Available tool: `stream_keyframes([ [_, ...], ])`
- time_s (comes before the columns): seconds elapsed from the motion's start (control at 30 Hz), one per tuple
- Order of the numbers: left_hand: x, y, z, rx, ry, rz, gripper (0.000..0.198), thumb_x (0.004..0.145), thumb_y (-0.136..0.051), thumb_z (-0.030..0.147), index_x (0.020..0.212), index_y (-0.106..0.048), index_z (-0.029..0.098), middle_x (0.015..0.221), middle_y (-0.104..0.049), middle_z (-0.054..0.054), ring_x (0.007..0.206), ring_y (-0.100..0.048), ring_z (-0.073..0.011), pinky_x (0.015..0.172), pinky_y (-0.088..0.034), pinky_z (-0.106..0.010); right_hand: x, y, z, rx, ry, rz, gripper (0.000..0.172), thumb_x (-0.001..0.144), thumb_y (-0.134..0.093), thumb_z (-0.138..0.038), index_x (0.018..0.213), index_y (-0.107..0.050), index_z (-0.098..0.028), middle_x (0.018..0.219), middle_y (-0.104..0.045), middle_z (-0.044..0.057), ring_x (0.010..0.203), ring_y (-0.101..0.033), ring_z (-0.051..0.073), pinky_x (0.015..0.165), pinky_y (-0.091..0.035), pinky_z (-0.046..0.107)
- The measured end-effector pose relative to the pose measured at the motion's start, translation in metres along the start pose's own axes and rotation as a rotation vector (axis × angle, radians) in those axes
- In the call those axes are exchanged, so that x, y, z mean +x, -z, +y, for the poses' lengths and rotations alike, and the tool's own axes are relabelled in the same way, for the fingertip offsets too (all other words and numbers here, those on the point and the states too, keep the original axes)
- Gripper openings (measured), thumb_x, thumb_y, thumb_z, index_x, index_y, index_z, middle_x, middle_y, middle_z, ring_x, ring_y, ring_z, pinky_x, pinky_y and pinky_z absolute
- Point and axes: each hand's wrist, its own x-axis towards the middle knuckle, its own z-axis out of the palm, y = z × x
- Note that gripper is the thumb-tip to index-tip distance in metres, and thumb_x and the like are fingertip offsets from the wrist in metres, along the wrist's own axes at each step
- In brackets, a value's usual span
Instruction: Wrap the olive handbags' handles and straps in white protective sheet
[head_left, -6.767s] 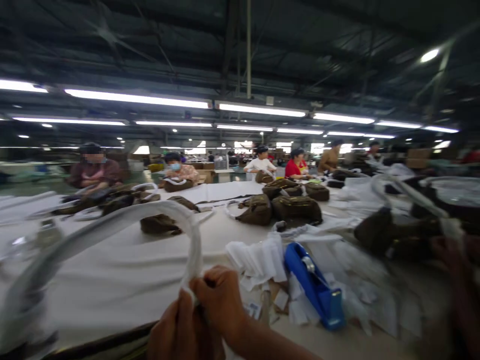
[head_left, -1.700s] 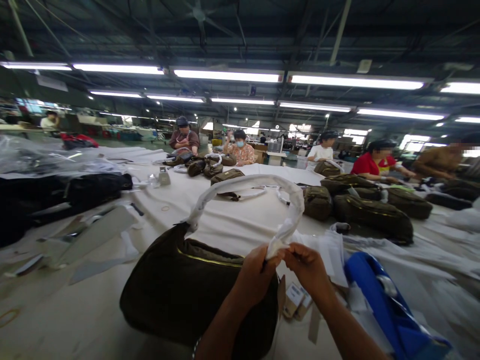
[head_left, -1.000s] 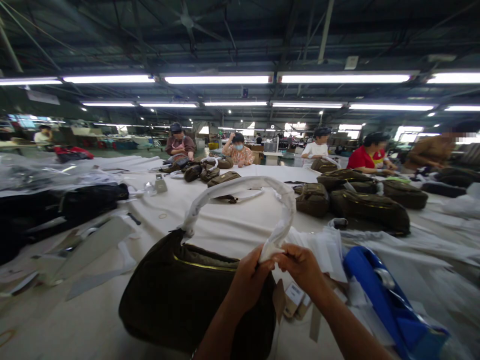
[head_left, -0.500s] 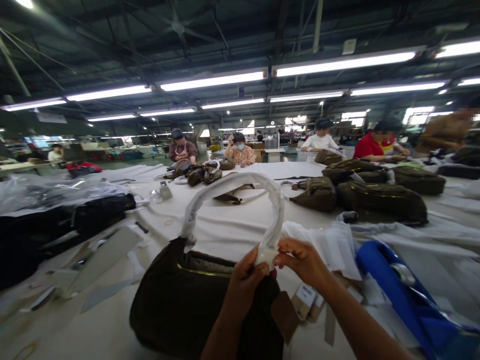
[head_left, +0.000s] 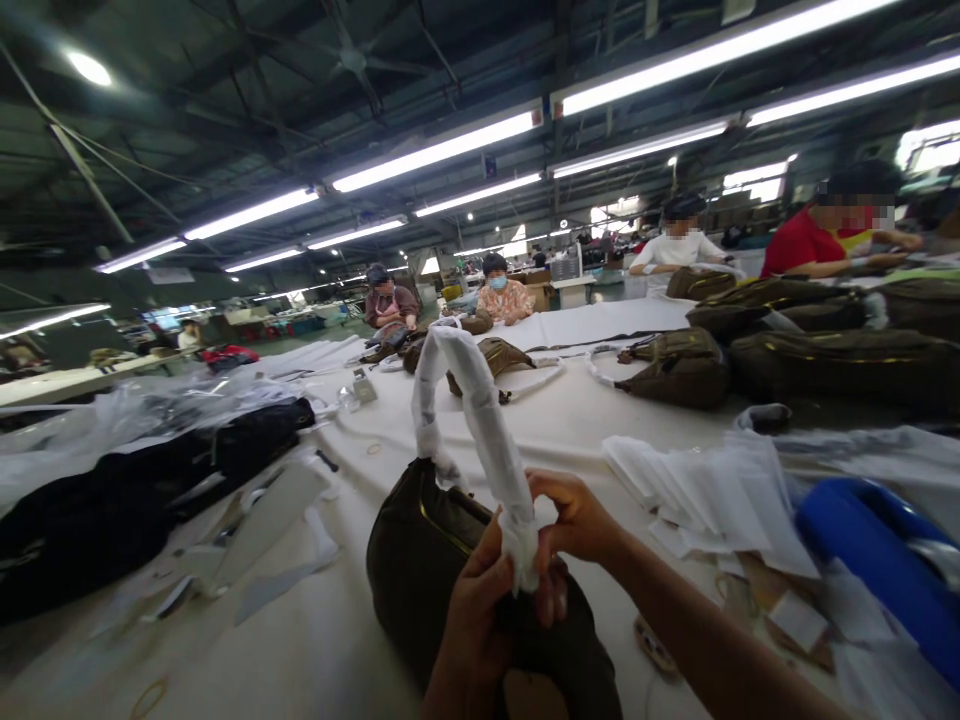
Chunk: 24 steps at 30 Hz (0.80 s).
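A dark olive handbag (head_left: 420, 530) with a gold zip stands on the white-covered table in front of me. Its arched handle (head_left: 480, 385) is wrapped in white tissue paper. My left hand (head_left: 484, 585) grips the near lower end of this wrapped handle, thumb pressed on the paper. On the right side of the same end, my right hand (head_left: 574, 520) pinches a loose bit of the white wrapping (head_left: 546, 512). A brown tag (head_left: 534, 695) hangs at the bag's near side, partly cut off by the frame.
White paper sheets (head_left: 697, 490) lie fanned at the right, near a blue object (head_left: 862, 540). Olive bags (head_left: 675, 365) rest farther back; black bags (head_left: 165, 490) and plastic are at left. Co-workers sit across the table, including a person in white (head_left: 679, 245).
The handbag and its handle have turned, so the handle now shows more edge-on. My right hand has shifted round the handle's end. The whole view has tilted and swung left.
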Motion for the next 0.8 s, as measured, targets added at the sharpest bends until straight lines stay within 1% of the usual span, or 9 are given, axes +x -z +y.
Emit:
stream_keyframes([
  [0.07, 0.0, 0.003, 0.001, 0.006, -0.017, 0.001, 0.037, 0.079, -0.049, 0.036, 0.114, -0.049, 0.02, 0.048, -0.053, 0.0, 0.047, -0.051, -0.0159, 0.063, -0.041, -0.035, 0.005, -0.012, 0.007, 0.208, -0.068, -0.016, 0.052, 0.048, -0.07, -0.059, 0.075, -0.06, -0.015, 0.074, -0.059, 0.004, 0.068, -0.053, 0.015, 0.066, -0.045, 0.026],
  [0.13, 0.001, 0.005, 0.002, 0.009, -0.052, -0.009, 0.043, 0.08, -0.049, 0.038, 0.12, -0.043, 0.024, 0.048, -0.054, 0.001, 0.046, -0.052, -0.0163, 0.065, -0.041, -0.037, 0.008, -0.023, 0.01, 0.444, -0.199, -0.091, 0.055, 0.048, -0.071, -0.058, 0.078, -0.06, -0.014, 0.067, -0.058, 0.002, 0.054, -0.05, 0.011, 0.05, -0.042, 0.021],
  [0.23, 0.001, 0.008, 0.001, 0.001, -0.098, -0.025, 0.043, 0.082, -0.048, 0.035, 0.124, -0.038, 0.029, 0.049, -0.056, 0.002, 0.048, -0.054, -0.0167, 0.071, -0.041, -0.04, 0.006, -0.034, 0.016, 0.637, -0.364, -0.178, 0.052, 0.051, -0.071, -0.055, 0.077, -0.061, -0.011, 0.058, -0.057, 0.0, 0.035, -0.038, 0.004, 0.032, -0.028, 0.015],
  [0.33, 0.001, 0.009, -0.001, -0.005, -0.129, -0.067, 0.043, 0.084, -0.044, 0.032, 0.126, -0.035, 0.028, 0.05, -0.058, 0.001, 0.051, -0.055, -0.0171, 0.074, -0.039, -0.041, 0.001, -0.034, 0.031, 0.639, -0.42, -0.171, 0.047, 0.053, -0.072, -0.049, 0.078, -0.062, -0.011, 0.06, -0.06, 0.0, 0.033, -0.037, 0.003, 0.029, -0.025, 0.014],
  [0.47, 0.002, 0.0, 0.002, 0.048, -0.117, -0.078, 0.059, 0.084, -0.044, 0.033, 0.135, -0.016, 0.023, 0.055, -0.059, -0.001, 0.057, -0.056, -0.0177, 0.078, -0.037, -0.041, -0.005, -0.026, 0.042, 0.508, -0.482, -0.061, 0.03, 0.061, -0.07, -0.04, 0.069, -0.063, -0.011, 0.049, -0.055, -0.002, 0.031, -0.033, 0.002, 0.029, -0.022, 0.014],
  [0.57, 0.003, -0.011, 0.008, 0.109, -0.086, -0.033, 0.072, 0.08, -0.05, 0.037, 0.136, -0.009, 0.018, 0.06, -0.059, -0.002, 0.063, -0.056, -0.019, 0.076, -0.038, -0.039, -0.013, -0.016, 0.021, 0.45, -0.469, 0.086, 0.027, 0.072, -0.061, -0.039, 0.078, -0.063, -0.013, 0.05, -0.053, -0.002, 0.032, -0.034, 0.003, 0.032, -0.026, 0.015],
  [0.63, 0.003, -0.016, 0.01, 0.139, -0.088, 0.011, 0.079, 0.078, -0.054, 0.039, 0.136, -0.006, 0.017, 0.066, -0.059, -0.003, 0.067, -0.056, -0.0192, 0.073, -0.04, -0.035, -0.021, -0.012, -0.003, 0.398, -0.415, 0.154, 0.038, 0.078, -0.049, -0.047, 0.094, -0.06, -0.014, 0.061, -0.058, 0.001, 0.039, -0.041, 0.006, 0.039, -0.035, 0.019],
  [0.73, 0.001, -0.02, 0.009, 0.23, -0.073, 0.074, 0.083, 0.078, -0.056, 0.037, 0.137, 0.001, 0.02, 0.073, -0.061, -0.002, 0.068, -0.056, -0.0161, 0.068, -0.042, -0.029, -0.031, -0.014, -0.038, 0.194, -0.327, 0.13, 0.055, 0.071, -0.051, -0.058, 0.105, -0.056, -0.015, 0.075, -0.06, 0.005, 0.054, -0.049, 0.012, 0.051, -0.041, 0.024],
  [0.8, -0.001, -0.019, 0.005, 0.36, -0.065, 0.099, 0.08, 0.079, -0.054, 0.033, 0.137, 0.001, 0.025, 0.085, -0.062, -0.002, 0.072, -0.057, -0.0147, 0.07, -0.043, -0.027, -0.034, -0.022, -0.052, 0.063, -0.347, 0.157, 0.047, 0.067, -0.059, -0.054, 0.094, -0.061, -0.015, 0.072, -0.059, 0.003, 0.059, -0.049, 0.013, 0.054, -0.04, 0.024],
])
